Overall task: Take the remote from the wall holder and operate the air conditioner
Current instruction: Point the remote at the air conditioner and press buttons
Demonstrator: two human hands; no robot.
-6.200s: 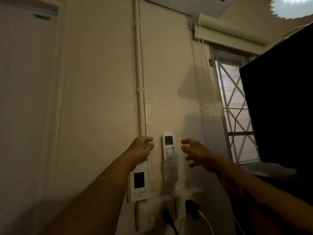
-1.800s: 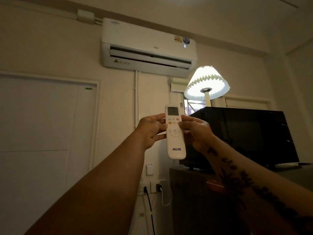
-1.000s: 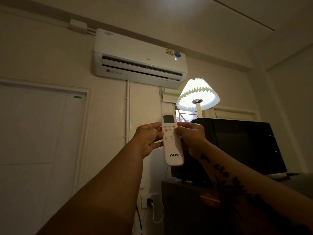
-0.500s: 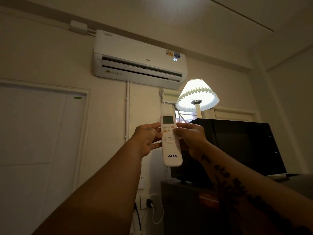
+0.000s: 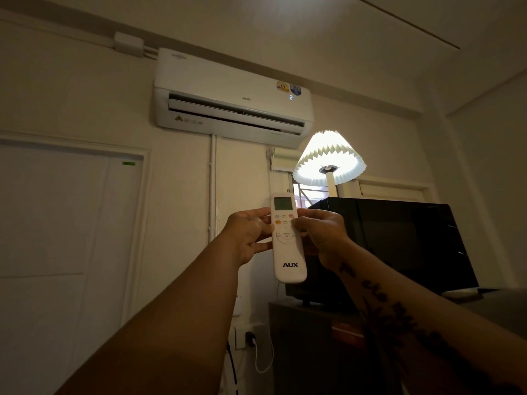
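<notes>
Since a moment earlier the air conditioner [image 5: 233,104] display read differently; the remote [image 5: 288,243], light, rigid and smooth, stood upright below it, left hand [image 5: 247,238] pinching its edge, right hand [image 5: 323,235] gripping, thumb on buttons

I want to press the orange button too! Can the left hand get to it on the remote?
Probably yes. The left hand grips the remote's left edge, and the orange button sits uncovered right beside its fingers. The right hand is pressing on the other side, so nothing blocks it.
</notes>
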